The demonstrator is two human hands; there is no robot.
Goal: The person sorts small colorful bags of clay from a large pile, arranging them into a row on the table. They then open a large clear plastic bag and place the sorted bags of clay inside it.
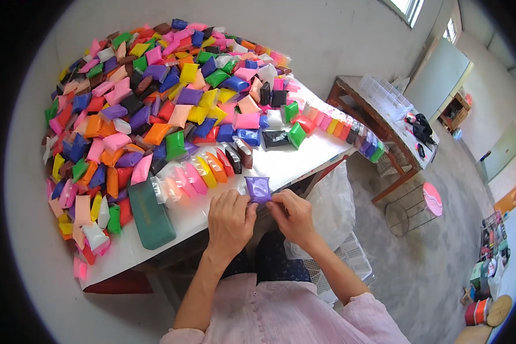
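Observation:
A small purple packet (258, 189), wrapped in clear film, is held at the table's front edge. My left hand (230, 221) pinches its lower left corner, and my right hand (292, 213) pinches the lower right corner. Just beyond my left hand, a row of packets (196, 176) stands side by side on the white tabletop (309, 150), running from pale and pink through yellow, orange and red to black and brown. Left of that row lies a dark green case (150, 215). A black packet (276, 139) and a green packet (297, 135) lie past the purple one.
A big heap of coloured packets (155, 109) covers the table's left and back. Another packet row (344, 129) runs along the right end. Under the table's edge hang a clear plastic bag (332, 200) and a white crate (350, 258). A pink-topped stool (432, 199) stands right.

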